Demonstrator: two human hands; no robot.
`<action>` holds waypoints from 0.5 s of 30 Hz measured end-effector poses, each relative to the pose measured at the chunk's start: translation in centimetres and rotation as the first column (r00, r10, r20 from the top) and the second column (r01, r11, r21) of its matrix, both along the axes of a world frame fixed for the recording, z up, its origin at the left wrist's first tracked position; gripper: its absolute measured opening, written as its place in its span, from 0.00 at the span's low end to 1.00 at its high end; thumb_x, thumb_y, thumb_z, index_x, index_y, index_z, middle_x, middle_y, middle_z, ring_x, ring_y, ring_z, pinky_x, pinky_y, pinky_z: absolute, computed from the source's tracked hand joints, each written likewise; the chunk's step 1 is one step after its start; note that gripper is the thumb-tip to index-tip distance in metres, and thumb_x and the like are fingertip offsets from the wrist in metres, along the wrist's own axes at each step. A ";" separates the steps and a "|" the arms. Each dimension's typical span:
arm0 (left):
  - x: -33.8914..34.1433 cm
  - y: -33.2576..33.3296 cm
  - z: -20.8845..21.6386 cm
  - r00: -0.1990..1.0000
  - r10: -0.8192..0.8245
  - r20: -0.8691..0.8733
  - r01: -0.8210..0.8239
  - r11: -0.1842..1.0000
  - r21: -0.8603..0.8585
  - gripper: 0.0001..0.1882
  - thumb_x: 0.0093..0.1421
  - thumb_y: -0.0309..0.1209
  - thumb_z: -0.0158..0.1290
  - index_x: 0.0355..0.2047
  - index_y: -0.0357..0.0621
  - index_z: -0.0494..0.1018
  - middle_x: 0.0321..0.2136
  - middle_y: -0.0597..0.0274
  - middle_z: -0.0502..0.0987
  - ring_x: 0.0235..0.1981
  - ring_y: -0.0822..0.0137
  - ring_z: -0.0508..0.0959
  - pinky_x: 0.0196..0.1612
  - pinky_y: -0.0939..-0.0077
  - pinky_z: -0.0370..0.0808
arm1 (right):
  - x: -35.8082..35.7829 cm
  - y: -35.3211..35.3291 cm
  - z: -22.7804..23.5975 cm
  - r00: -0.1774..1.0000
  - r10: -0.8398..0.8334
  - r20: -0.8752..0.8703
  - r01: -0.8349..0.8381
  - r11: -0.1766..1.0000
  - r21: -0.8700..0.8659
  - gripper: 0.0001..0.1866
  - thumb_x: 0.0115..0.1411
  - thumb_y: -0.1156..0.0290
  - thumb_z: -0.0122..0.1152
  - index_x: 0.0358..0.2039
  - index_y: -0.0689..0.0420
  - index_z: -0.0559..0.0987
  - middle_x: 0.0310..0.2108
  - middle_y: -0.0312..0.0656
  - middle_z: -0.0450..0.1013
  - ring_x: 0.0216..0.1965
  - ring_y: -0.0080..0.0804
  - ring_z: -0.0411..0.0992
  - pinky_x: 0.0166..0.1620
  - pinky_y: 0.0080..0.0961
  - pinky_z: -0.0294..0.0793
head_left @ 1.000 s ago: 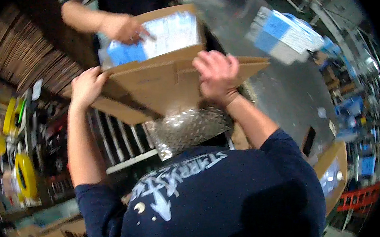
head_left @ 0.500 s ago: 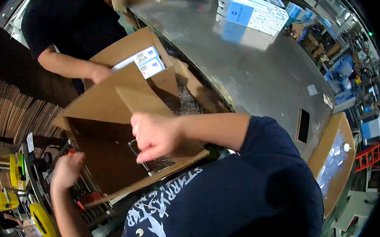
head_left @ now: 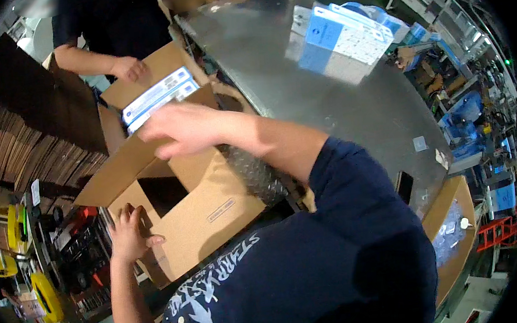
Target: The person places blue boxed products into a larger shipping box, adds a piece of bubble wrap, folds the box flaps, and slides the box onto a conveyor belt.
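An open cardboard box (head_left: 214,221) stands in front of me, its near flap folded inward. My left hand (head_left: 131,237) rests on the box's left flap, fingers spread and thumb apart. Above the raised far flap (head_left: 117,167) is my right hand (head_left: 185,128), somewhat blurred. Its thumb is apart from the fingers, and I see nothing held in it. Just beyond stands a second open box (head_left: 161,62) with white-and-blue cartons (head_left: 157,96) inside.
A co-worker's hand (head_left: 129,68) is at the second box's far edge. To the right is a metal table (head_left: 352,110) with white-and-blue packages (head_left: 346,40) and a phone (head_left: 403,186). Flattened cardboard (head_left: 11,146) is stacked at left; yellow tape rolls (head_left: 46,297) are nearer.
The box in front has turned more upright, with its near flap now folded in. My right hand has moved up and away; my left has come onto the left flap. The co-worker's hand has lifted.
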State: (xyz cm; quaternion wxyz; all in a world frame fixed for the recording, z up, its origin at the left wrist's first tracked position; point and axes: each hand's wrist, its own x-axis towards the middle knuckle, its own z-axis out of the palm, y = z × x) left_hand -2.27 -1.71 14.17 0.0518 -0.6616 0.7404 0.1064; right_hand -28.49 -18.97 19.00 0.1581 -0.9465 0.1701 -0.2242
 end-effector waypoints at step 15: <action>2.1 4.0 -23.2 -0.324 0.697 -0.639 -0.077 0.654 0.752 0.40 0.52 0.62 0.44 0.55 0.46 0.57 0.55 0.55 0.61 0.55 0.55 0.60 0.52 0.52 0.61 | -16.5 1.4 -12.9 0.492 -0.690 -0.531 0.870 0.404 0.282 0.28 0.59 0.48 0.36 0.60 0.41 0.56 0.64 0.31 0.43 0.65 0.35 0.38 0.60 0.54 0.41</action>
